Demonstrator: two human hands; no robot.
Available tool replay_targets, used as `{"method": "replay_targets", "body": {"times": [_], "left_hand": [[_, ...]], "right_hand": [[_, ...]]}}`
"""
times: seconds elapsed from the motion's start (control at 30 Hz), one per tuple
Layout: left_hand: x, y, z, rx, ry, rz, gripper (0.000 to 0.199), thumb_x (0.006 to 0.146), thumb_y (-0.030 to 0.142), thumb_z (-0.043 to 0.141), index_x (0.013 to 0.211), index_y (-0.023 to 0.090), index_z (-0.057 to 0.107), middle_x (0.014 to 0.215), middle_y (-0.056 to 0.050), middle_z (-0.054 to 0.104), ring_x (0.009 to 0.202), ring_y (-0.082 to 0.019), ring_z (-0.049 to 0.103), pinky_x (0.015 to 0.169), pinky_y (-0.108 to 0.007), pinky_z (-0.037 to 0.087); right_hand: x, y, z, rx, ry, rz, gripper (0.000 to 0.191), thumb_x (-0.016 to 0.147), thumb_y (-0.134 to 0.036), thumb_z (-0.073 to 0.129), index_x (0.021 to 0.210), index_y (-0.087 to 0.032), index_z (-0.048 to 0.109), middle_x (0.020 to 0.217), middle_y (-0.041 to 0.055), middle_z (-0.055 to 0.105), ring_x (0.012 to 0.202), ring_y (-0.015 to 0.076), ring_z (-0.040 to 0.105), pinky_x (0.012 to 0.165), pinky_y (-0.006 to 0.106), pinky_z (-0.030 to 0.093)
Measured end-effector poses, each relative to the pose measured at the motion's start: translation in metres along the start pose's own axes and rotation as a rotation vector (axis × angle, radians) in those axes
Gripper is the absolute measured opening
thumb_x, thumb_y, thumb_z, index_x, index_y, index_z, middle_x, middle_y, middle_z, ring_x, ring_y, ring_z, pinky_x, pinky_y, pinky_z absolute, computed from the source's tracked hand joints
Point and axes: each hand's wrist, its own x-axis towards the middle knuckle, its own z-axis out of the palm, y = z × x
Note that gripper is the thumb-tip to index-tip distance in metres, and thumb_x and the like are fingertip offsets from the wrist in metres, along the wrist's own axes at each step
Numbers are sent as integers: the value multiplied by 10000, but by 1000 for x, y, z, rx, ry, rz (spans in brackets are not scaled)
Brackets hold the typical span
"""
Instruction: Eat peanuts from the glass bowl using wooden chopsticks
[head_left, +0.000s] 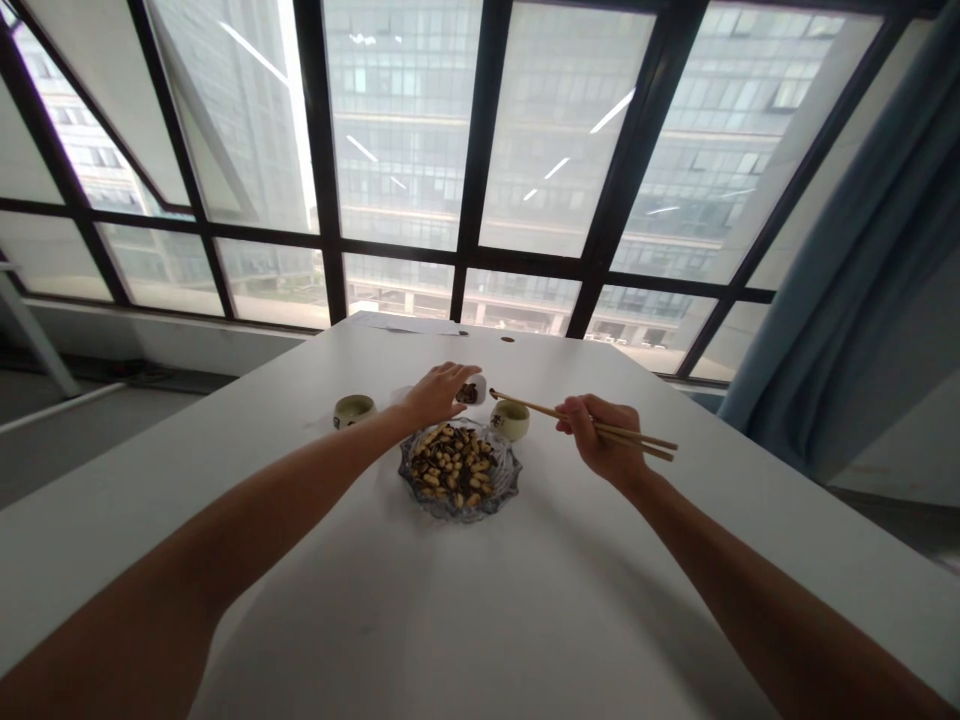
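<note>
My left hand (439, 392) has its fingers and thumb around a small white cup (480, 390), tilted so its mouth faces me, with dark seeds (469, 393) inside. In my right hand (607, 435) is a pair of chopsticks (544, 410), their tips close together beside the white cup. A small dark piece, perhaps a seed, shows at the tips. Just beneath them stands a pale green cup (511, 422) with dark lettering. Nearer to me, a scalloped glass dish (506, 490) holds peanuts (450, 455) and dark seeds; its right part shows bare glass.
Another pale green cup (352, 410) stands left of the dish, beyond my left forearm. White paper (405, 323) and a brown round spot (508, 340) are at the white table's (465, 620) far end. Behind are large windows (405, 130), with a blue curtain (847, 260) at right.
</note>
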Motion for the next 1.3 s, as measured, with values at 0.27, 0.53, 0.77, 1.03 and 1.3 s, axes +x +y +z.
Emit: {"method": "replay_targets", "body": {"times": [0.27, 0.53, 0.77, 1.03, 1.3], "left_hand": [[-2, 6, -1, -48, 30, 50, 657, 822, 273, 704, 1414, 178, 436, 1375, -136, 582, 1269, -303, 532, 1083, -468, 411], [6, 6, 2, -35, -97, -162, 685, 810, 392, 705, 1390, 150, 431, 1290, -158, 650, 1200, -317, 610, 1049, -456, 429], [8, 0, 3, -9, -281, -424, 677, 824, 489, 670, 1379, 169, 449, 1271, -151, 676, 1182, -324, 631, 1001, -450, 463], [-38, -2, -28, 111, -24, -109, 346, 944, 431, 518, 1134, 171, 647, 1139, -108, 718, 1102, -279, 645, 1043, -459, 418], [-109, -22, -52, 121, 85, -164, 277, 941, 412, 505, 1036, 215, 676, 1181, -90, 713, 1124, -271, 629, 1033, -468, 418]], "right_hand": [[-8, 0, 18, 68, -82, -10, 423, 938, -546, 561, 757, -197, 715, 673, 57, 734, 566, 174, 663, 558, 288, 519], [2, -9, 10, 312, 16, 327, 561, 916, -667, 513, 711, -177, 692, 567, 55, 670, 497, 154, 607, 478, 262, 492], [10, -33, 1, 354, -224, 562, 746, 735, -872, 510, 479, -178, 599, 326, 21, 478, 296, 91, 412, 317, 215, 311], [-3, -39, 21, 441, -509, 513, 616, 748, -782, 614, 626, -181, 676, 520, 46, 655, 454, 138, 591, 432, 237, 478], [-7, -27, 26, 430, -237, 458, 591, 806, -741, 603, 684, -171, 701, 557, 65, 686, 493, 168, 637, 463, 269, 535]]}}
